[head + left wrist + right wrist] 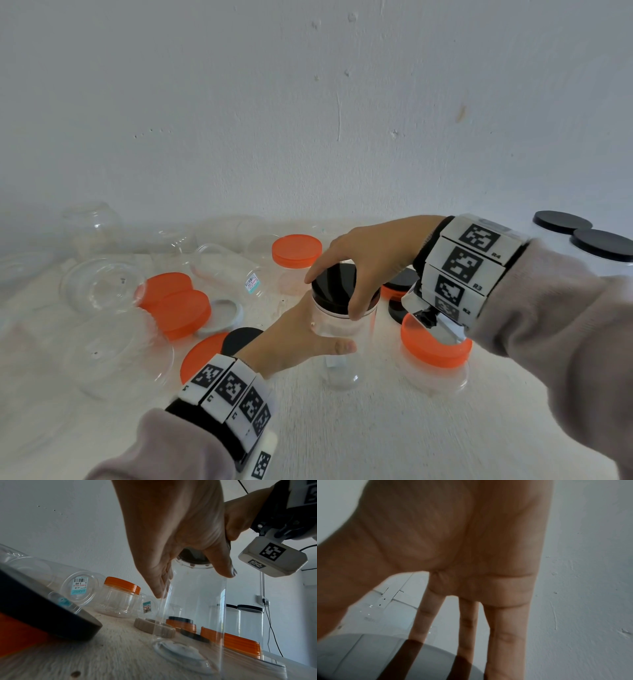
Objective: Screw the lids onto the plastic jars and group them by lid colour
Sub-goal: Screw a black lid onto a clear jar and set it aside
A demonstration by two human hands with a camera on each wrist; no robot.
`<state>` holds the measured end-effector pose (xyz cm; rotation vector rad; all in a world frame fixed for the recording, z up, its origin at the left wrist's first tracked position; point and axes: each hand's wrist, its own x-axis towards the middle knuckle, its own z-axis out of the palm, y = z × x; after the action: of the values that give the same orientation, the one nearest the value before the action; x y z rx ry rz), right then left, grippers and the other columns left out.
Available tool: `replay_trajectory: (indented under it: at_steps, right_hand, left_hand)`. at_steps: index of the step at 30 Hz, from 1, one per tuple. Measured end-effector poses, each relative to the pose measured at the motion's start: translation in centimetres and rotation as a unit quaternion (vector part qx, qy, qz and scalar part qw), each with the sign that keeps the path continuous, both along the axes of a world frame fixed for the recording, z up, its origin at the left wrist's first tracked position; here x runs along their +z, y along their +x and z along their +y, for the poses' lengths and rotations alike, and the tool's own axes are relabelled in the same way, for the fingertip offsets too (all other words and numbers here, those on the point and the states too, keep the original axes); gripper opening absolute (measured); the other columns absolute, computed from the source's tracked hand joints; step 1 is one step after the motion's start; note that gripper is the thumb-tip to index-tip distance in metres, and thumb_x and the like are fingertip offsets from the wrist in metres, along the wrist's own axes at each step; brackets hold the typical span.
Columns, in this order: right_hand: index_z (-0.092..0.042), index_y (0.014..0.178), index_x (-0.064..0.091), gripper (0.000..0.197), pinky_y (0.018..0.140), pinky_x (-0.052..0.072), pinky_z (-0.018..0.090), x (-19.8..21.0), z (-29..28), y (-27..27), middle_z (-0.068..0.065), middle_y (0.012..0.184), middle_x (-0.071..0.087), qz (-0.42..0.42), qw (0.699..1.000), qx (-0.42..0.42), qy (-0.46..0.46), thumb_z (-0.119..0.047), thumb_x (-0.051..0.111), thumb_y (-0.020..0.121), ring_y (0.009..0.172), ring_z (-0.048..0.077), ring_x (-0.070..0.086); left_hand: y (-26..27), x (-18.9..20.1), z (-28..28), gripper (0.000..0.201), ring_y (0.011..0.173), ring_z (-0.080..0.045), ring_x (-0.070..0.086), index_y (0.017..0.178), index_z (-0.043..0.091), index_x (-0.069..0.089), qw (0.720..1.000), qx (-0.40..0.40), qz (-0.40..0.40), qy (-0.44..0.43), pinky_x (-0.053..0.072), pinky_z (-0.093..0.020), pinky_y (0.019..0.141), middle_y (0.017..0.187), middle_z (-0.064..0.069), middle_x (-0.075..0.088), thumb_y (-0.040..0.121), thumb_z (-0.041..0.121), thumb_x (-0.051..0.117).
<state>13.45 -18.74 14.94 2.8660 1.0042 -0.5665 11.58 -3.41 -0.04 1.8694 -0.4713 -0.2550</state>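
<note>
A tall clear cylindrical plastic jar (342, 329) stands upright near the middle of the pale wooden tabletop (376, 428), its long axis vertical and its mouth pointing straight up under a round black screw lid (337, 286). The left hand (301, 339) wraps the jar's wall from the near left side, thumb stretched across the front and fingers curled behind it. The right hand (373, 250) comes down from the right and pinches the lid's rim, thumb on the near edge and fingers arched over the far edge. Just to the right stands a squat clear jar with an orange lid (433, 346), and behind it a black lid lies on an orange lid (399, 286). To the left, flat orange lids (178, 305) lie overlapped beside lidless clear jars on their sides (226, 270), with a white lid ring (222, 317) between them and the held jar. Another orange-lidded jar (296, 255) stands further back, and two black-lidded jars (582, 233) stand together at the far right. The left wrist view alone shows price stickers (79, 586) on the bases of the toppled jars and a beige ribbed lid (154, 627) behind the held jar. The right wrist view shows only the right hand's fingers (506, 635) spread over the lid's glossy top, before a white wall (590, 574)
</note>
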Motion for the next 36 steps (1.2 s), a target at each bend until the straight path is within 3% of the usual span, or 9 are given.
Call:
replay_trajectory:
  at_steps: [3,7,13,17,22,25,28,33,36]
  right_hand:
    - [-0.058,0.128,0.044,0.069,0.097,0.046,0.038,0.0,0.1,0.0,-0.016,0.136,0.041,-0.006,1.000,-0.017,0.004,-0.058,0.077,0.067,0.118,0.016,0.052]
    - [-0.059,0.123,0.047,0.068,0.070,0.048,0.025,-0.3,0.1,0.0,-0.026,0.102,0.044,-0.017,0.999,-0.036,0.019,-0.066,0.075,0.062,0.080,0.001,0.059]
    - [-0.046,0.120,0.051,0.071,0.055,0.047,0.024,-1.4,0.4,-0.2,-0.015,0.103,0.050,-0.076,0.994,-0.069,0.021,-0.082,0.063,0.059,0.053,0.011,0.067]
    - [-0.044,0.117,0.049,0.070,0.058,0.048,0.026,-1.3,0.5,-0.2,-0.013,0.097,0.054,-0.066,0.994,-0.087,0.012,-0.084,0.061,0.060,0.060,0.009,0.064]
    - [-0.052,0.135,0.036,0.083,0.086,0.051,0.034,0.0,0.4,0.0,-0.014,0.123,0.038,0.009,0.997,-0.061,-0.045,-0.062,0.077,0.063,0.103,0.019,0.062]
    - [-0.052,0.131,0.041,0.081,0.086,0.053,0.036,0.0,0.5,0.0,-0.016,0.112,0.045,-0.007,0.998,-0.057,-0.028,-0.062,0.078,0.060,0.088,0.017,0.070]
    - [-0.046,0.121,0.047,0.075,0.074,0.055,0.033,-0.5,0.4,0.0,-0.019,0.093,0.048,-0.037,0.997,-0.070,-0.005,-0.071,0.075,0.056,0.065,0.012,0.071]
    - [-0.035,0.113,0.053,0.072,0.068,0.056,0.032,-1.1,0.4,-0.1,-0.013,0.091,0.054,-0.068,0.994,-0.088,-0.003,-0.078,0.068,0.057,0.058,0.011,0.069]
    - [-0.037,0.123,0.051,0.077,0.066,0.051,0.028,-0.6,0.4,-0.2,-0.017,0.096,0.052,-0.059,0.995,-0.077,-0.022,-0.076,0.069,0.060,0.066,0.005,0.062]
  left_hand:
    - [0.0,0.1,0.0,0.092,0.121,0.013,0.042,0.138,0.042,0.027,1.000,0.001,0.001,0.004,0.039,-0.002,0.082,0.133,0.027,0.046,0.065,0.035,0.084]
    - [-0.1,0.1,-0.1,0.091,0.121,0.014,0.043,0.135,0.046,0.028,1.000,-0.003,-0.003,0.000,0.040,-0.006,0.086,0.133,0.026,0.048,0.063,0.035,0.082]
    - [0.0,-0.1,-0.1,0.091,0.123,0.010,0.040,0.131,0.049,0.027,0.999,0.024,-0.010,0.029,0.034,-0.012,0.091,0.132,0.030,0.044,0.058,0.048,0.081]
    - [-0.1,0.0,0.0,0.089,0.114,0.016,0.038,0.128,0.052,0.026,0.999,0.025,-0.002,0.028,0.033,-0.008,0.084,0.124,0.037,0.041,0.058,0.048,0.081]
    - [-0.2,0.1,-0.2,0.103,0.129,0.000,0.041,0.145,0.034,0.026,1.000,0.009,-0.010,0.022,0.038,-0.023,0.103,0.140,0.018,0.046,0.059,0.043,0.083]
    - [-0.3,0.1,-0.2,0.096,0.124,0.003,0.043,0.140,0.039,0.028,1.000,0.018,-0.011,0.022,0.039,-0.014,0.094,0.135,0.021,0.048,0.063,0.037,0.085]
    - [-0.4,0.1,-0.3,0.096,0.125,0.000,0.044,0.139,0.040,0.029,0.999,0.029,-0.007,0.019,0.038,-0.018,0.097,0.135,0.020,0.048,0.060,0.039,0.083]
    - [-0.5,0.2,-0.3,0.099,0.134,-0.005,0.036,0.141,0.039,0.023,0.999,0.030,-0.007,0.020,0.032,-0.031,0.111,0.142,0.017,0.042,0.062,0.041,0.082]
    - [-0.6,0.3,-0.3,0.092,0.131,-0.003,0.038,0.137,0.042,0.025,0.999,0.025,-0.009,0.025,0.034,-0.021,0.102,0.140,0.019,0.043,0.067,0.035,0.083]
